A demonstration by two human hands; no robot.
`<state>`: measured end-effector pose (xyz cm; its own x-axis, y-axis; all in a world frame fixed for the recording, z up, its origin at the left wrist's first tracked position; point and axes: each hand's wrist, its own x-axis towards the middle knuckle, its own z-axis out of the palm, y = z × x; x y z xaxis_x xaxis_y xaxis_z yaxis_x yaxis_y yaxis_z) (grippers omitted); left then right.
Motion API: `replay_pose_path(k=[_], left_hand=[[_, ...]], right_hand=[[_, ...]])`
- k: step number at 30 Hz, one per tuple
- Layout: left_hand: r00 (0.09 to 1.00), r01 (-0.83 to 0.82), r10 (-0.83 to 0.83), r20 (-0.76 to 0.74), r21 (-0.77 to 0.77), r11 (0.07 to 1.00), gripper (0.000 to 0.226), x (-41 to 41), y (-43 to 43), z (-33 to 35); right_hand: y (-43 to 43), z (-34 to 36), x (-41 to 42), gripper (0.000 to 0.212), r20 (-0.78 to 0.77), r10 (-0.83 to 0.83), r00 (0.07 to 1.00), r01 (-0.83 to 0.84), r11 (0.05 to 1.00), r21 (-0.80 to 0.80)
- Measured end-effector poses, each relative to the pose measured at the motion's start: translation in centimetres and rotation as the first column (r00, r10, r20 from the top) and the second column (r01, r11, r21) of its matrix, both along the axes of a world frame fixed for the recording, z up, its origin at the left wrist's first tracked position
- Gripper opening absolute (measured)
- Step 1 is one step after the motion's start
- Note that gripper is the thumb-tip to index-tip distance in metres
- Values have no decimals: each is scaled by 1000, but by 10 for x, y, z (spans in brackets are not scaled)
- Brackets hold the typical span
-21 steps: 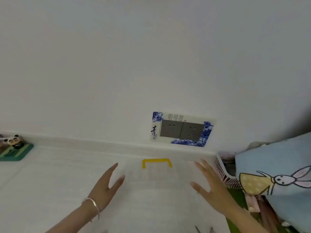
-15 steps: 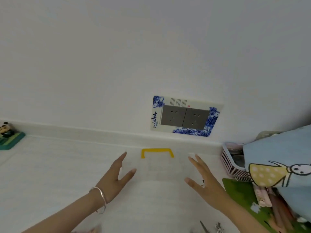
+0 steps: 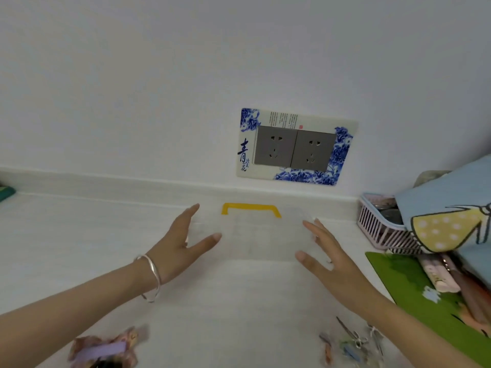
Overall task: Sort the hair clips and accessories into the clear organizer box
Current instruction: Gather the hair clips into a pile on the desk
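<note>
The clear organizer box with a yellow handle lies on the white counter near the wall. My left hand, with a silver bracelet on its wrist, has straight fingers at the box's left end. My right hand is spread at the box's right end. Whether either hand touches the box is hard to tell. Several small hair clips lie at the bottom right. A floral fabric hair accessory with a purple band lies at the bottom left.
A pink slatted basket stands at the right under a blue cartoon-print cloth. A green mat with pens on it lies in front. A double wall socket sits above the box. A green object is at the far left.
The view has tilted down, so the clips and the fabric accessory now show at the bottom. Both hands have stayed spread at the two ends of the box, drawing slightly closer to it.
</note>
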<state>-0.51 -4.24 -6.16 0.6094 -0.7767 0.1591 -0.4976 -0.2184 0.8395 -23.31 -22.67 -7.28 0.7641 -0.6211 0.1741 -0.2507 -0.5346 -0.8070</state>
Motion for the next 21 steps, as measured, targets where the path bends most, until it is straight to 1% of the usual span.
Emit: replay_pose_path(k=[3,5,8,10,12,13,14,15,16,17,19,21], left_hand=[[1000,-5,4,22,31,1000,88,-8,9,0],[1000,4,-4,2,26,1000,86,-16,19,1],[999,36,-38,29,59,998,85,-32,48,6],[995,61,-71,77,124,990,92,-40,77,9],[991,58,-80,107,193,980,103,-44,110,11],[984,46,-85,155,239,970,109,-43,126,11],[965,20,-95,245,290,957,117,-40,144,9],[936,-24,-106,336,361,932,124,-34,161,5],[912,-73,-111,394,424,903,127,-27,175,-2],[906,-123,-98,412,477,870,126,-23,191,-8],[921,-163,-70,384,543,824,122,-16,214,-20],[922,-163,-71,380,547,821,119,-16,227,-29]], right_hand=[[14,4,-7,76,-6,-1,1000,1,1000,15],[25,11,-14,78,0,-4,1000,4,999,38],[50,21,-29,78,-12,-34,999,34,999,6],[74,25,-42,78,-15,-25,1000,25,999,-38],[100,27,-54,76,-12,21,1000,-22,995,-96],[111,27,-58,75,-13,47,999,-48,991,-122],[124,26,-63,73,-12,70,997,-71,988,-139],[136,25,-66,72,-13,89,996,-90,986,-142],[145,22,-69,71,-19,105,994,-107,984,-141],[155,18,-71,70,-33,125,992,-128,981,-147],[170,10,-72,69,-82,163,983,-175,972,-160],[184,3,-71,67,-102,200,974,-215,964,-155]])
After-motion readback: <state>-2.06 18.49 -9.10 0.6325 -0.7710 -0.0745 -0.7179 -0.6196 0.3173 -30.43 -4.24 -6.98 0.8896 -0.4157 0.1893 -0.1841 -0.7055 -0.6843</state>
